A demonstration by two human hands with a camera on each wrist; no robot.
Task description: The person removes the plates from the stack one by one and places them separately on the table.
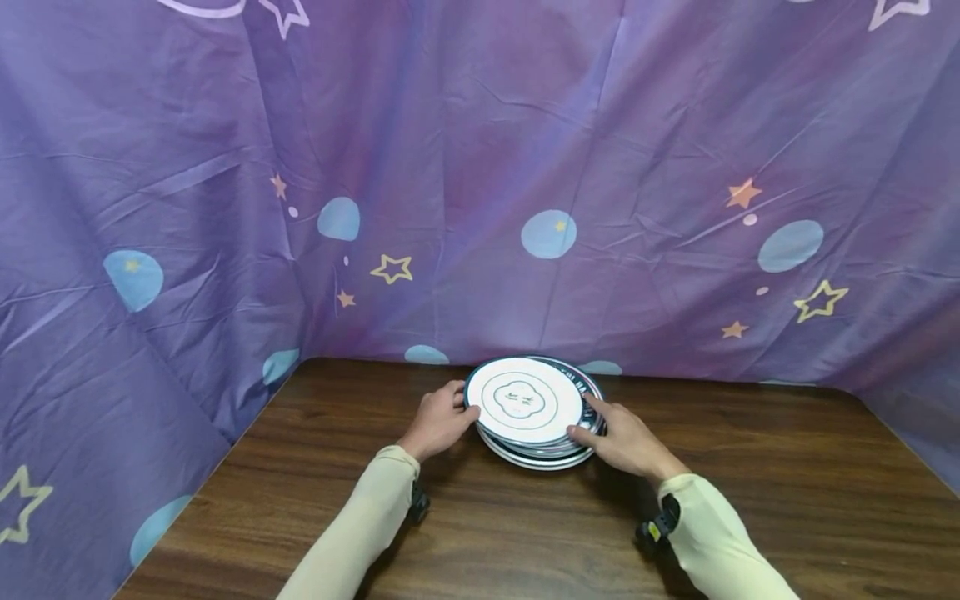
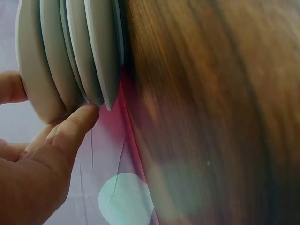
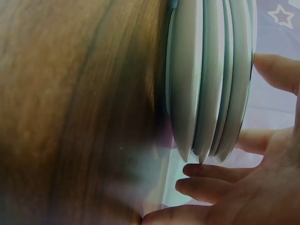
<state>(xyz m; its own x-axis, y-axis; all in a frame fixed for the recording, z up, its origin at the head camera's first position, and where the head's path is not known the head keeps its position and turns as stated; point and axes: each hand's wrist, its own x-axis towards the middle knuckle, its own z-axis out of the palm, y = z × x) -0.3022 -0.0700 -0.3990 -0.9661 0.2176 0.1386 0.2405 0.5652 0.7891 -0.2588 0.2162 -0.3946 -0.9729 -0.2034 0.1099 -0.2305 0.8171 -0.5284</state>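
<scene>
The top plate (image 1: pixel 525 400) sits on the lower plates (image 1: pixel 540 460), towards the far edge of the wooden table (image 1: pixel 480 542), before the purple cloth (image 1: pixel 465 167); the left hand (image 1: pixel 438 421) pinches its left rim, thumb uppermost; the right hand (image 1: pixel 626 439) seems to pinch its right rim between thumb and forefinger, the other fingers spread beside the pile; uneven lifting could tip it, and a left fingertip low on the rims might drag a lower plate along; a slipping right thumb could let it clatter down, as it lies off-centre, leftward, baring a dark lettered rim; being round, it has no long axis; its printed side faces up, and the pile's axis stands roughly upright.
</scene>
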